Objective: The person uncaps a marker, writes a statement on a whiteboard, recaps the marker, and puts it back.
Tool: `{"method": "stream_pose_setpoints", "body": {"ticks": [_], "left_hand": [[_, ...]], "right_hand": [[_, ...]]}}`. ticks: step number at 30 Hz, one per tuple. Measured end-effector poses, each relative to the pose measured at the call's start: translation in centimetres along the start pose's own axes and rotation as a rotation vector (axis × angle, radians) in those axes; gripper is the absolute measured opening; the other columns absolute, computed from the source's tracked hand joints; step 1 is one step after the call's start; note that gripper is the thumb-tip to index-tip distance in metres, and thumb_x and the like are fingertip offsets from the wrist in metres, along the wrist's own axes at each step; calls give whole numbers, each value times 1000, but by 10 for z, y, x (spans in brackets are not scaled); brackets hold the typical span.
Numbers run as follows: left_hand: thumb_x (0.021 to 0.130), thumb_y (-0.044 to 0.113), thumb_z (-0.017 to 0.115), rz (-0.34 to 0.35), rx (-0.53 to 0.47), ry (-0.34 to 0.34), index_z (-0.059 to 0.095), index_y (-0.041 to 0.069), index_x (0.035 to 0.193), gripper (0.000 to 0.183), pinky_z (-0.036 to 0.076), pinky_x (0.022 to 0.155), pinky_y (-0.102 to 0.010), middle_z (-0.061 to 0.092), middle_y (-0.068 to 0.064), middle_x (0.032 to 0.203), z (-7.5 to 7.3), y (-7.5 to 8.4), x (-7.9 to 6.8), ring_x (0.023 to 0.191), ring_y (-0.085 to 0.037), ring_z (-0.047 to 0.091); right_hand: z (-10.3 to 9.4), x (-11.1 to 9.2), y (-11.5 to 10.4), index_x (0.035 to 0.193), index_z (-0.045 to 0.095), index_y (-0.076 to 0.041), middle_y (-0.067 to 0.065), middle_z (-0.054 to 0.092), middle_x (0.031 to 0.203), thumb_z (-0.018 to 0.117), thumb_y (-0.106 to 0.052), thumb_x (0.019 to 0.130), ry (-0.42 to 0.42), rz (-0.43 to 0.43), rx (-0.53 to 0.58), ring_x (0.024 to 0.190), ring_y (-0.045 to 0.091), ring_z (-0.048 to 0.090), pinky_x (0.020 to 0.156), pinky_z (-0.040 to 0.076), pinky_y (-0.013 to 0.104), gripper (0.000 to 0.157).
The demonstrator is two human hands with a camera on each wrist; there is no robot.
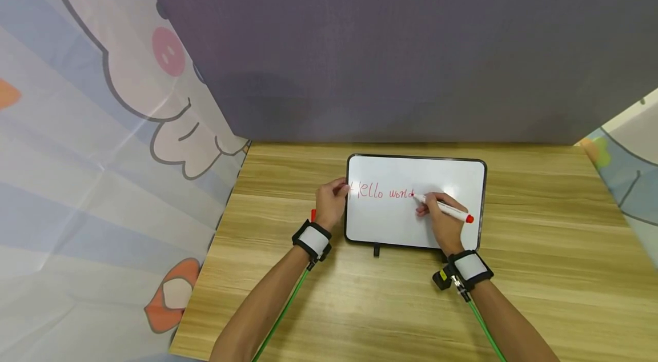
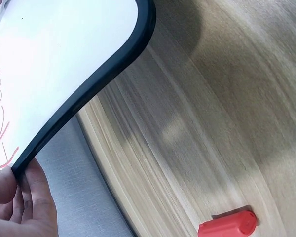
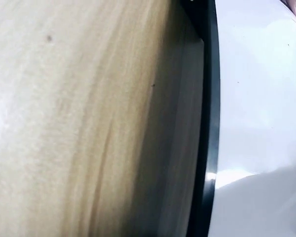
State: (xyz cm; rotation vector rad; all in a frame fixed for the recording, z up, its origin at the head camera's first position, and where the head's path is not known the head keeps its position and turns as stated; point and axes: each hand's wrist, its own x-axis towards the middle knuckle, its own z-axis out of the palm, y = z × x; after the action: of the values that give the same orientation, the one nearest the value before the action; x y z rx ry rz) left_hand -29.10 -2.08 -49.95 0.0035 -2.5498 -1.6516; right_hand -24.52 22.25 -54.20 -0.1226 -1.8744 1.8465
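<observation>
A whiteboard (image 1: 396, 225) with a black frame carries the red handwriting "Hello world" across its middle. At its left edge is my left hand (image 1: 330, 202); in the left wrist view the thumb lies on the front and the fingers curl behind the frame (image 2: 79, 101), pinching it. My right hand (image 1: 446, 225) grips a white marker (image 1: 447, 209) with a red end, its tip at the last letter of "world". The right wrist view shows mostly the board's lower frame (image 3: 210, 123) and the white surface, with the marker out of sight.
A small red plastic piece shaped like a marker cap (image 2: 229, 224) lies on the wooden table (image 1: 288, 179) beside my left hand. Black feet (image 1: 377, 250) show under the board. Behind the table rises a grey panel (image 1: 385, 65), and a cartoon-print cloth (image 1: 103, 179) hangs at the left.
</observation>
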Motion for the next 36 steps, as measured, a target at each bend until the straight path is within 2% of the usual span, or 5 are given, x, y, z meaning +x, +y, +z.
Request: {"method": "stream_pose_setpoints", "body": {"ticks": [7, 10, 17, 24, 36], "left_hand": [[89, 3, 59, 0, -7, 3, 67, -2, 109, 23, 55, 71, -29, 70, -17, 97, 1, 0, 0, 85, -24, 65], [89, 3, 60, 5, -7, 5, 67, -3, 108, 22, 54, 70, -28, 70, -17, 97, 0, 0, 0, 85, -24, 66], [89, 3, 59, 0, -11, 1, 67, -2, 109, 22, 55, 71, -28, 70, -16, 97, 0, 2, -1, 85, -24, 66], [88, 3, 60, -5, -10, 5, 67, -2, 109, 23, 55, 72, -29, 70, -16, 97, 0, 0, -1, 85, -24, 66], [88, 3, 60, 0, 1, 8, 68, -1, 107, 21, 55, 72, -30, 71, -15, 94, 0, 0, 1, 83, -23, 66]], "right_hand": [[-16, 3, 56, 93, 69, -2, 2, 68, 64, 59, -19, 91, -13, -9, -66, 52, 14, 63, 51, 52, 22, 20], [-17, 4, 58, 92, 68, 2, 6, 68, 64, 60, -16, 90, -11, -15, -20, 51, 16, 63, 50, 52, 23, 20], [-14, 0, 24, 90, 67, 6, 6, 68, 63, 60, -9, 88, -36, -39, 116, 50, 12, 62, 48, 50, 20, 17], [-6, -1, -10, 85, 66, 7, 0, 65, 60, 58, -16, 90, 23, -38, 31, 47, 11, 61, 47, 50, 21, 25], [-7, 8, -4, 86, 65, 9, 1, 66, 60, 58, -9, 89, 44, -47, 55, 49, 12, 62, 48, 51, 21, 20]]}}
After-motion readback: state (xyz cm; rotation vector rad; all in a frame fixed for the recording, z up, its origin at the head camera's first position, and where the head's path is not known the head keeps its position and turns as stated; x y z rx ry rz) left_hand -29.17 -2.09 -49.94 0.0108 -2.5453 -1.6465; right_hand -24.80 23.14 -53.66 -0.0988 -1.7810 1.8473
